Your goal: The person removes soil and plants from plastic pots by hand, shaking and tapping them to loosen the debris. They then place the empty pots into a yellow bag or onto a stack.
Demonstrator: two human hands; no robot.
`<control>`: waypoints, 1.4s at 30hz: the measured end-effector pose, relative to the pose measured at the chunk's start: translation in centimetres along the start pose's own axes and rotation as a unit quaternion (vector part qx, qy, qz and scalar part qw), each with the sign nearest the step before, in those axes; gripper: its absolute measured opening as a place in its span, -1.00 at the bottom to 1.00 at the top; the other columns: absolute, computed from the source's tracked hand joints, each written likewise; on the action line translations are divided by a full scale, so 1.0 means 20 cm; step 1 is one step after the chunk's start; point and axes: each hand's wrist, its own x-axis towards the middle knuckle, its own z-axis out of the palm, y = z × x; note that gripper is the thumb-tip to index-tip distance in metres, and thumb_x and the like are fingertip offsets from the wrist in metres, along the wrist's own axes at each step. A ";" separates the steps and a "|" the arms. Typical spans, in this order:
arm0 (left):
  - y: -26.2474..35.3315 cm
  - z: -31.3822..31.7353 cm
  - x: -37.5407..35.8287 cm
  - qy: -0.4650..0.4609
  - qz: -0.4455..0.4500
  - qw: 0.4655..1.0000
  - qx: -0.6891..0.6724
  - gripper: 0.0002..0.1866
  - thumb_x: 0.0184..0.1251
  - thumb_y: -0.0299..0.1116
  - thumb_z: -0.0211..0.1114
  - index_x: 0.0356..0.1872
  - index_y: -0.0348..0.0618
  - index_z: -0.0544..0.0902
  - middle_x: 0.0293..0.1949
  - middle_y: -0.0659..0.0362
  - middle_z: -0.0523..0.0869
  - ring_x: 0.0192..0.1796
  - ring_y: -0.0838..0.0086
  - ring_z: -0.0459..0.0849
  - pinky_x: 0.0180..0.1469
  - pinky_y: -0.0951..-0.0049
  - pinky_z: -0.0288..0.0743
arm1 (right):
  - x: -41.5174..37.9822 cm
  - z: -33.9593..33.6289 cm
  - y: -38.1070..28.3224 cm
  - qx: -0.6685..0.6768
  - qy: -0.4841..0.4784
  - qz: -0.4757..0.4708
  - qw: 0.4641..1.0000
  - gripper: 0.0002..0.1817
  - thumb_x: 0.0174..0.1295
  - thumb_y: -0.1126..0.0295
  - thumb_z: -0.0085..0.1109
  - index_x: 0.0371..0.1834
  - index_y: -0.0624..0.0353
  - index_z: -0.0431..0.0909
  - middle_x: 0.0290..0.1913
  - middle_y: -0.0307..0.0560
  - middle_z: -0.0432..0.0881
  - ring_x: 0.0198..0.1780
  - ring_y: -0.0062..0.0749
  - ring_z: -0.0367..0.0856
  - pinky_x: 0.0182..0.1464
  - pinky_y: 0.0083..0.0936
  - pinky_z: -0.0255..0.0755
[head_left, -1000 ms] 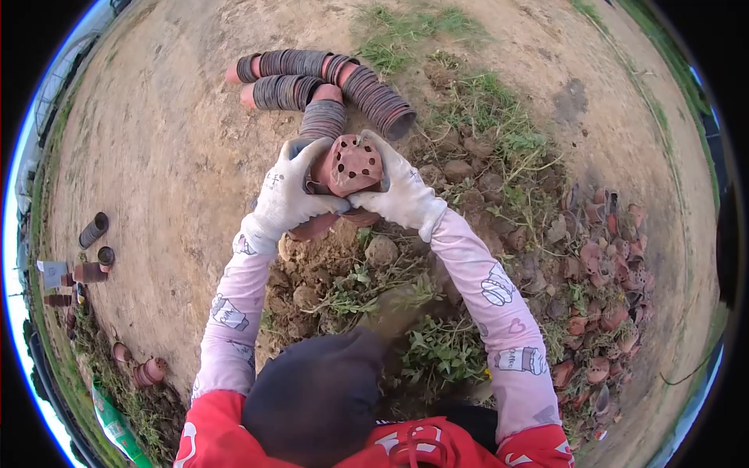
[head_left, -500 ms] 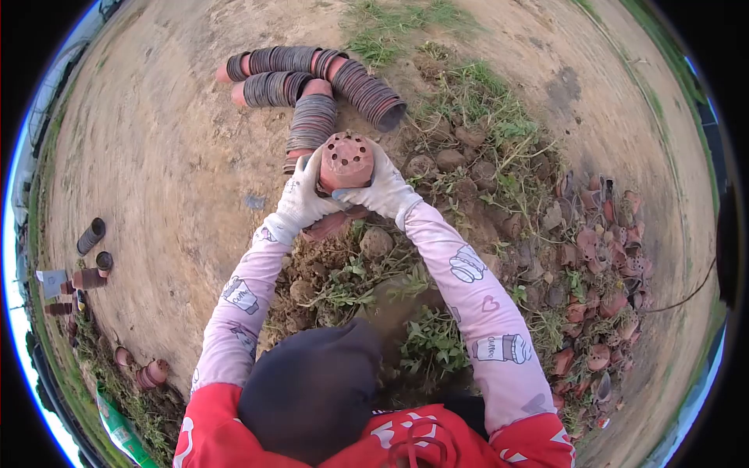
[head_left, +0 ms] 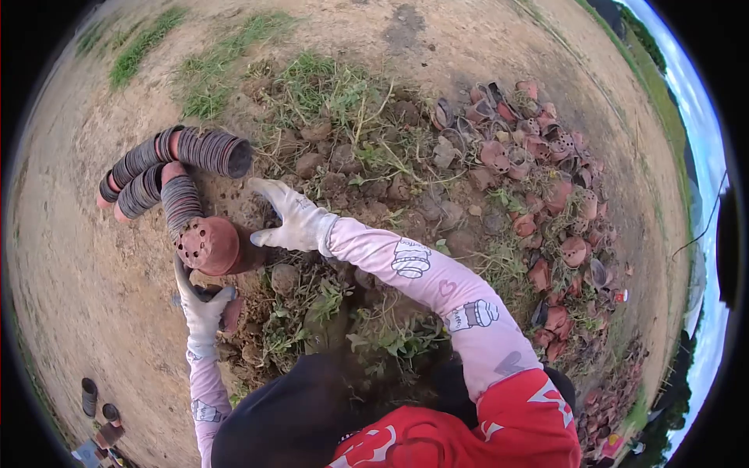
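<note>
A reddish-brown plastic plant pot (head_left: 211, 245) is upside down, its base with several round holes facing me, at the near end of a row of nested pots (head_left: 181, 198). My left hand (head_left: 203, 313), in a whitish glove, is at the pot's near side. Its thumb and fingers are spread, and the fingertips meet the pot's lower edge. On the pot's right is my gloved right hand (head_left: 292, 220), open, thumb and fingers wide apart, with the thumb close to its side. Another reddish pot piece (head_left: 232, 313) shows partly behind my left thumb.
More nested dark and red pots (head_left: 144, 160) lie in curved rows at the upper left. Soil clods (head_left: 343, 158) and uprooted weeds (head_left: 320, 86) cover the middle. A heap of broken red pots (head_left: 558, 195) spreads on the right. A few pots (head_left: 90, 396) stand at the lower left.
My right hand has come off the pot and opened to its right. My left hand has shifted to the pot's near side. The view has swung right.
</note>
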 end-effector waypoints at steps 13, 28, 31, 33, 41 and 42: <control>-0.12 0.01 -0.33 -0.071 -0.198 0.976 0.060 -0.59 0.15 -0.47 0.31 0.05 -0.34 0.51 -0.30 0.23 0.59 -0.38 0.67 0.54 -0.31 0.65 0.45 | -0.26 -1.24 1.19 -0.189 0.363 0.319 0.855 -0.26 0.06 0.36 0.26 0.33 0.24 0.16 0.25 0.19 0.35 0.29 -0.09 0.33 0.30 -0.43 0.20; -0.01 0.14 -0.25 -0.152 -0.162 0.968 0.115 -0.59 0.06 -0.52 0.34 -0.01 -0.35 0.53 -0.20 0.10 0.60 -0.25 0.52 0.62 -0.27 0.56 0.53 | -0.31 -1.19 1.38 0.082 0.432 0.353 0.826 -0.84 0.22 0.38 0.06 -0.21 0.20 0.45 -0.31 0.01 0.58 -0.42 -0.25 0.63 -0.43 -0.32 0.51; 0.10 0.24 -0.20 -0.221 -0.071 0.965 0.123 -0.58 0.01 -0.43 0.36 -0.04 -0.28 0.56 -0.28 0.04 0.63 -0.26 0.32 0.64 -0.20 0.43 0.52 | -0.41 -1.17 1.04 0.191 0.426 0.323 0.823 -0.93 0.30 0.44 -0.02 -0.23 0.17 0.40 -0.47 -0.12 0.51 -0.62 -0.46 0.54 -0.69 -0.50 0.39; 0.21 0.33 -0.14 -0.261 -0.005 0.961 0.094 -0.58 0.00 -0.41 0.36 -0.05 -0.26 0.57 -0.29 0.03 0.64 -0.26 0.26 0.64 -0.17 0.38 0.50 | -0.52 -1.15 0.79 0.176 0.365 0.330 0.853 -0.90 0.32 0.44 -0.04 -0.15 0.17 0.39 -0.40 -0.12 0.52 -0.61 -0.44 0.55 -0.69 -0.50 0.40; 0.90 0.85 0.11 -0.336 0.353 0.870 0.079 -0.37 0.05 -0.31 0.36 0.18 -0.23 0.38 0.10 -0.07 0.47 0.08 0.08 0.53 0.05 0.26 0.45 | -1.02 -0.97 0.05 -0.168 0.128 0.262 0.942 -0.77 0.32 0.47 -0.07 0.01 0.20 0.41 -0.33 -0.07 0.57 -0.53 -0.50 0.56 -0.54 -0.52 0.46; 0.94 0.93 0.10 -0.356 0.378 0.852 0.065 -0.35 0.04 -0.29 0.35 0.20 -0.23 0.36 0.14 -0.10 0.44 0.11 0.06 0.50 0.08 0.25 0.44 | -1.06 -0.93 0.05 -0.300 0.114 0.154 0.934 -0.77 0.32 0.48 -0.08 0.02 0.21 0.40 -0.36 -0.04 0.58 -0.51 -0.50 0.57 -0.51 -0.49 0.46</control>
